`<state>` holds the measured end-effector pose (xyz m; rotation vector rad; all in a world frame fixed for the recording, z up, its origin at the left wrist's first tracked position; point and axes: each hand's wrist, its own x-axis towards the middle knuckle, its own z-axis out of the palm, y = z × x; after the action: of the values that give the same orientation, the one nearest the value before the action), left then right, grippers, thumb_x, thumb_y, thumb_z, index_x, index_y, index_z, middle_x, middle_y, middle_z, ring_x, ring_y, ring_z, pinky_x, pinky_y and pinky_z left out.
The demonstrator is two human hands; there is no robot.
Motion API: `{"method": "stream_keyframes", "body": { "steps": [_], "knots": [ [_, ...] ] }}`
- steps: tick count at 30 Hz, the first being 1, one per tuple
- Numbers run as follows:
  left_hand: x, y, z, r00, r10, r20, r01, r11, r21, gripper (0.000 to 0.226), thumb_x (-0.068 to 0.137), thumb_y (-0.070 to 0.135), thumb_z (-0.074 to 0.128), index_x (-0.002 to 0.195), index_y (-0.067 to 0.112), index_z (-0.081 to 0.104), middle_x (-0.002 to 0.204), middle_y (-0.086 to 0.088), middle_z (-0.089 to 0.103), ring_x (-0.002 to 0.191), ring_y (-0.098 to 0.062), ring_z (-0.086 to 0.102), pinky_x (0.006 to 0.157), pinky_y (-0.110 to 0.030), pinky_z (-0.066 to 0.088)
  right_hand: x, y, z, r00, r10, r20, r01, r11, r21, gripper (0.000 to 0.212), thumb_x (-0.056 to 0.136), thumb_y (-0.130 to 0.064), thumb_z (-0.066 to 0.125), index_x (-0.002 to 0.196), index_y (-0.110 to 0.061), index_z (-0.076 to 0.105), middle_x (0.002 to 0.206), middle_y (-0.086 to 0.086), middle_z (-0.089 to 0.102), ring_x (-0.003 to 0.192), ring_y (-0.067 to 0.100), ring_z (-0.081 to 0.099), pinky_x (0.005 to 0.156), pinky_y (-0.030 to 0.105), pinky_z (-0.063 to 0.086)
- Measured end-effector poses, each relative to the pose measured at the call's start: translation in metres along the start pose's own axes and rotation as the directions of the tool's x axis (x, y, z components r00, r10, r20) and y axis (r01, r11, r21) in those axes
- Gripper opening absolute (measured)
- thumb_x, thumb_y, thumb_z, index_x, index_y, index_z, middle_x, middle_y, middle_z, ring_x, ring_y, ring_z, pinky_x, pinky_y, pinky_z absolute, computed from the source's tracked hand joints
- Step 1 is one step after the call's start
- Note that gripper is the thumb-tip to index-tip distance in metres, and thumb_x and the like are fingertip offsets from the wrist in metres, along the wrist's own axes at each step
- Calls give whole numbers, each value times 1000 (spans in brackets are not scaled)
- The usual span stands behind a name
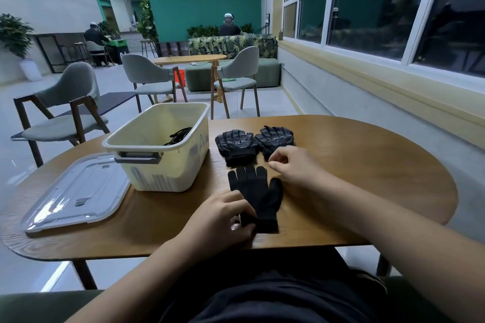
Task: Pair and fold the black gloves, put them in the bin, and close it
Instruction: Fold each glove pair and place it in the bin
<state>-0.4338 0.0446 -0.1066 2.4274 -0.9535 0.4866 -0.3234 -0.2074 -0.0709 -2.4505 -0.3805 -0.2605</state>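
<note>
As my left hand (223, 214) pinched the cuff of the plain black glove (256, 191), which lay flat on the table (367, 178), my right hand (294, 165) hovered just beyond it, loosely curled and holding nothing. A dotted pair (236, 147) lay side by side, unfolded. The bin (162, 173) stood open with dark items (179, 135) inside and its lid (76, 191) alongside. My judgement: folding, binning and closing remained outstanding

Both forearms bare, reaching forward. Left forearm enters from 7 o'clock; left hand (223, 214) palm down, fingers curled, pinching cuff of black glove (256, 189). Right forearm enters from 4 o'clock; right hand (295, 165) at 1 o'clock of left, fingers loosely curled, holding nothing.
</note>
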Motion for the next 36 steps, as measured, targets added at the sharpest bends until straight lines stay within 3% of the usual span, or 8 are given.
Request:
{"method": "stream_keyframes", "body": {
  "steps": [7, 14, 19, 22, 26, 31, 36],
  "knots": [
    [-2, 3, -2, 1000, -23, 21, 23, 999, -25, 12, 87, 37, 77, 99, 36, 75, 100, 20, 61, 88, -2, 60, 74, -25, 52, 37, 4, 16, 995, 38, 93, -32, 997, -65, 12, 94, -35, 75, 100, -25, 80, 90, -9, 75, 86, 9, 66, 64, 14, 40],
    [-2, 5, -4, 999, -38, 20, 39, 998, -40, 12, 86, 37, 76, 97, 36, 74, 99, 20, 61, 87, -2, 60, 74, -27, 53, 46, 4, 26, 984, 54, 168, -46, 997, -55, 16, 86, -36, 85, 77, -31, 73, 84, -9, 76, 85, 10, 70, 74, 25, 51],
    [-2, 6, -4, 999, -46, 25, 47, 998, -49, 12, 86, 36, 77, 97, 36, 75, 99, 20, 61, 85, -1, 60, 73, -23, 52, 46, 6, 25, 995, -21, 96, 28, 997, -66, 13, 91, -26, 80, 82, -30, 71, 86, -16, 67, 89, 11, 64, 79, 27, 44],
    [-2, 6, -4, 998, -52, 28, 54, 997, -49, 11, 86, 36, 77, 97, 36, 75, 100, 20, 61, 86, -2, 61, 73, -23, 52, 44, 6, 27, 992, -16, 122, 28, 995, -95, 9, 96, -29, 74, 88, -27, 69, 88, -16, 65, 89, 10, 62, 77, 25, 40],
    [-2, 7, -4, 998, -53, 27, 54, 998, -44, 11, 86, 37, 77, 97, 37, 75, 99, 20, 61, 84, -1, 61, 72, -24, 52, 42, 8, 29, 989, -30, 142, 41, 996, -75, 12, 92, -38, 79, 92, -28, 72, 89, -11, 73, 83, 9, 68, 75, 28, 50],
    [-2, 6, -4, 998, -55, 27, 56, 998, -37, 11, 86, 37, 76, 97, 38, 74, 99, 21, 60, 85, -1, 60, 72, -24, 52, 41, 8, 31, 992, -84, 97, 89, 995, -52, 15, 90, -28, 83, 83, -29, 70, 97, -1, 67, 89, 17, 66, 81, 28, 48],
    [-2, 5, -3, 998, -58, 31, 59, 997, -48, 11, 87, 37, 76, 98, 39, 74, 99, 21, 60, 84, -1, 61, 72, -26, 53, 41, 13, 31, 995, -101, 4, 101, 993, -62, 27, 88, -23, 83, 78, -38, 63, 94, -5, 62, 93, 18, 60, 86, 37, 49]
  ]
}}
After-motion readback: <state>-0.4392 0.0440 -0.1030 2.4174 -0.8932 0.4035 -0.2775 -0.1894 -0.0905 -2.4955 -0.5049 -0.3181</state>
